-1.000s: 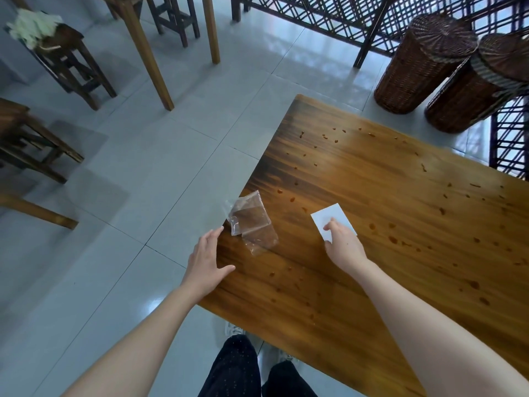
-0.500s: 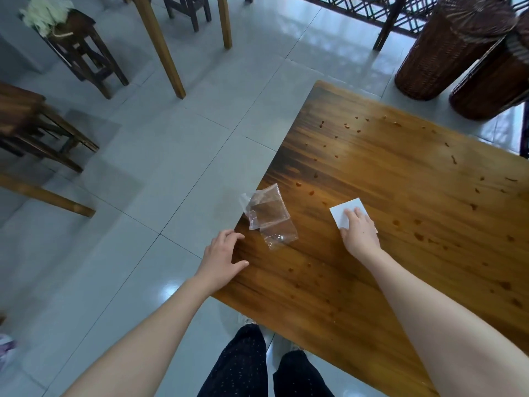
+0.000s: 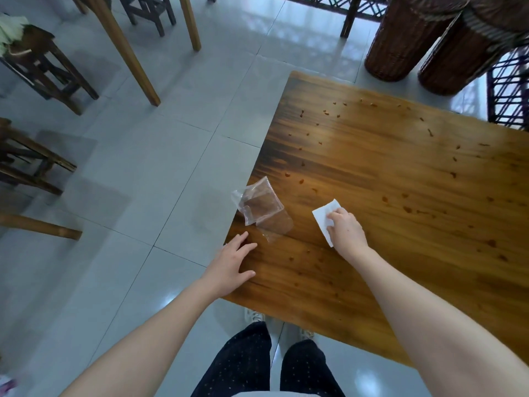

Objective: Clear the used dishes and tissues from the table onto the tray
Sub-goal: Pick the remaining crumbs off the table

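Two loose items were to be seen on the worktop (image 3: 400, 179): a white tissue (image 3: 324, 215) and a clear plastic wrapper (image 3: 262, 207). The tissue was lying flat near the front edge. The wrapper was set at the left edge, one corner hanging over the floor (image 3: 137, 173), apart from the tissue.

The right grip (image 3: 347, 231) was laid on the tissue with its fingers curled down, and the sheet appeared to be pinched against the wood. The left grip (image 3: 232, 265) was spread flat, fingers apart and straight, at the worktop's edge just short of the wrapper. Nothing was held in it.

No dishes and no tray were shown, so it could not be told what had been placed on the tray. The dishes were judged to be cleared already. The tissue, and perhaps the wrapper, were judged to be what was left to carry off.

The varnished wood was scattered with small brown crumbs (image 3: 408, 209), thickest toward the far side. The floor was laid with pale grey tiles, glossy under the light. Two tall wicker baskets (image 3: 400, 41) were stood beyond the far corner beside a dark lattice screen (image 3: 509, 90). Dark wooden stools (image 3: 48, 64) and lighter table legs (image 3: 128, 53) were placed to the left.
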`<state>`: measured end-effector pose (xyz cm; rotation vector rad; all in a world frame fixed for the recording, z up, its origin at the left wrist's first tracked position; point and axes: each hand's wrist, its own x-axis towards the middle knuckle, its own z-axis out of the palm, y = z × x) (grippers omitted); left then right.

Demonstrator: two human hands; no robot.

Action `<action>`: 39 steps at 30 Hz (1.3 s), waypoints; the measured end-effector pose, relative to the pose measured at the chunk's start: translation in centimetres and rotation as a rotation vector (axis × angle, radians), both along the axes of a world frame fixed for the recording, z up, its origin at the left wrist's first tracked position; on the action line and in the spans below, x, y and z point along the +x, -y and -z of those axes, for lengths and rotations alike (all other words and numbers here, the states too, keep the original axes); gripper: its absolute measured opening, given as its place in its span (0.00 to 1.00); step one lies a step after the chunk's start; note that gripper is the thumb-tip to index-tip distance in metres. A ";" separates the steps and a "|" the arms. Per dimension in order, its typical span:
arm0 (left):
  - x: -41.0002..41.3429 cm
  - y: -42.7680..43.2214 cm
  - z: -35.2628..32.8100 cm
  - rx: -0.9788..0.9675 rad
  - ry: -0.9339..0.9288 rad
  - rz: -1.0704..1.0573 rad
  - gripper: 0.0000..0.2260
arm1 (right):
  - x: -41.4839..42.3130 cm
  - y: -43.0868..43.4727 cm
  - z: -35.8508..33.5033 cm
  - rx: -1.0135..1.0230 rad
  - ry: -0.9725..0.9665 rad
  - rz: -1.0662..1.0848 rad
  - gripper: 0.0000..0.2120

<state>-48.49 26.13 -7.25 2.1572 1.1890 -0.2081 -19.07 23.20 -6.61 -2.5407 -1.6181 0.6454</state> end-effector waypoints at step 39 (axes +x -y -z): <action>1.3 0.1 -1.7 -0.049 -0.173 0.145 0.40 | -11.7 9.9 0.6 0.022 -0.174 -0.261 0.29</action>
